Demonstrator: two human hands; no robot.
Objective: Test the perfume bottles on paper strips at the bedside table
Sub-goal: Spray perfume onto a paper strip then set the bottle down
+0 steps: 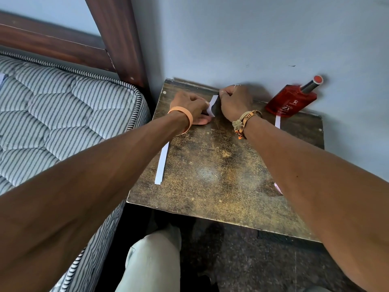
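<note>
Since the paper strip (211, 106) is floppy, left hand (189, 108) pinches its near end; right hand (235, 102) curled at far end, grip unclear. Red bottle (290, 100): probably slick glass, take the body.

The middle of the surface (219, 171) lies open toward 6 o'clock. A red perfume bottle (289, 101) blocks 2 o'clock against the wall (252, 39); mattress (63, 114) and bedpost (117, 39) close 9 to 11 o'clock.

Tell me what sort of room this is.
Most likely a bedroom: a striped mattress on a dark wooden bed frame, and beside it a worn bedside table against the wall, bearing a red perfume bottle and paper strips.
</note>
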